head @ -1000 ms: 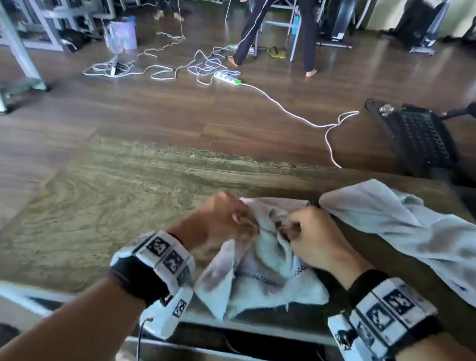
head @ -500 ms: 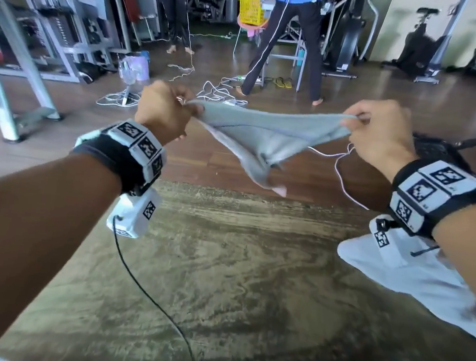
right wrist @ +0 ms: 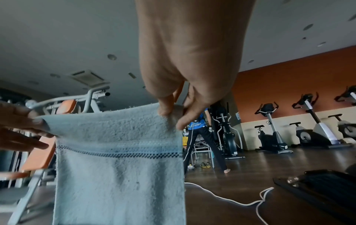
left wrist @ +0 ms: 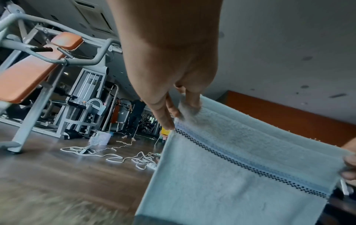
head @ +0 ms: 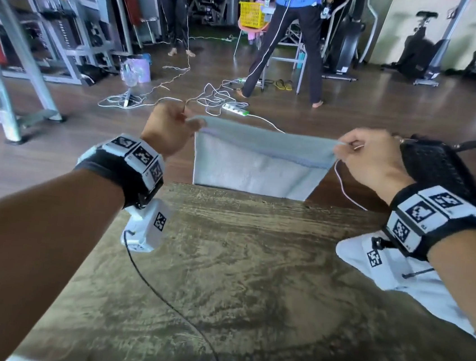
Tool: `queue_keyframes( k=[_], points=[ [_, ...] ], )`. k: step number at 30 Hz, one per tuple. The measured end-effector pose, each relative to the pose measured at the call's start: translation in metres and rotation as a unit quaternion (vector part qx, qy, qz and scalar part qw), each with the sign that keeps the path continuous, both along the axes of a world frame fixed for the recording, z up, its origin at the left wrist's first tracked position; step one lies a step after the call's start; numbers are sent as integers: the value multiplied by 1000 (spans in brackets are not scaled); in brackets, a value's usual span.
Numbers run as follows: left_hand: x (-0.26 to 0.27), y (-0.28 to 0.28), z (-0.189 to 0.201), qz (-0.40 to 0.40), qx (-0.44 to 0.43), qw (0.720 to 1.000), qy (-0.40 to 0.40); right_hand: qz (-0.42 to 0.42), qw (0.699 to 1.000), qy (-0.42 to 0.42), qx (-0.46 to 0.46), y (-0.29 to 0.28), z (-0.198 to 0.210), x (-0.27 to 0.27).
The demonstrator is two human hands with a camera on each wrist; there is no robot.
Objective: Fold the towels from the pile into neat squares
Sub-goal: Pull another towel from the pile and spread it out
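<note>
Holding a pale blue towel [head: 257, 164] stretched in the air beyond the far edge of the table [head: 239, 268], we have both arms reaching forward, wrists raised. Our left hand [head: 167, 130] pinches the towel's upper left corner at about 11 o'clock, fingers curled on the cloth; our right hand [head: 371, 159] pinches the upper right corner at about 1 o'clock in the same way. The top edge runs taut between the hands and the cloth hangs flat below it, its lower part hidden behind the table edge.

A second, whitish towel [head: 414, 284] lies crumpled on the table at 3 o'clock, under our right forearm.

From the head view the held towel looks plain. The left wrist view shows what that one misses: a dark checked stripe [left wrist: 250, 166] woven across the cloth below the top edge, with thumb and fingertips [left wrist: 192, 100] clamped on the corner. The right wrist view shows the same stripe [right wrist: 119, 154] and the right hand's fingers [right wrist: 167, 105] nipping the hem.
</note>
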State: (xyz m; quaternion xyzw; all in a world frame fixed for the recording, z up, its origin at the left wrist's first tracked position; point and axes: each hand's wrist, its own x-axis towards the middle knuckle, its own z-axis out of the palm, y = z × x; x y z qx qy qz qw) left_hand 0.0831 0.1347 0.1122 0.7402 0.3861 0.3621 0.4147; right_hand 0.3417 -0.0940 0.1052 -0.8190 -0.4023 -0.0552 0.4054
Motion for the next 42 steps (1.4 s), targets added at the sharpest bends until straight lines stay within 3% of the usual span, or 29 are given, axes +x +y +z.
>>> queue_keyframes(
  k=[5,7,10,17,21,26,32,35,39,42],
  points=[
    [-47,-17,-57,-63,55,984,160,69,986,-11,-149,-38,-44,-21],
    [-69,-34,-76,-115,82,966,215,92,981,-9,-170,-57,-63,-39],
    [-100,-68,-87,-127,91,947,281,117,976,5,-185,-89,-81,-69],
    [-156,-136,-78,-146,78,948,273,124,964,23,-233,-164,-86,-131],
    [-177,-166,-75,-121,95,961,231,124,980,12,-152,-195,-82,-154],
    [-193,-204,-70,-78,104,978,162,119,988,71,-64,-229,-78,-174],
    [-214,-241,-60,-76,141,984,83,132,984,91,-78,-266,-50,-191],
    [-227,-251,-54,-108,113,981,118,172,968,151,-104,-282,-31,-200],
    [-243,-258,-51,-147,64,975,151,228,914,284,-179,-300,-11,-206],
    [-245,-262,-54,-163,17,976,145,235,904,297,-198,-303,-8,-205]
  ],
)
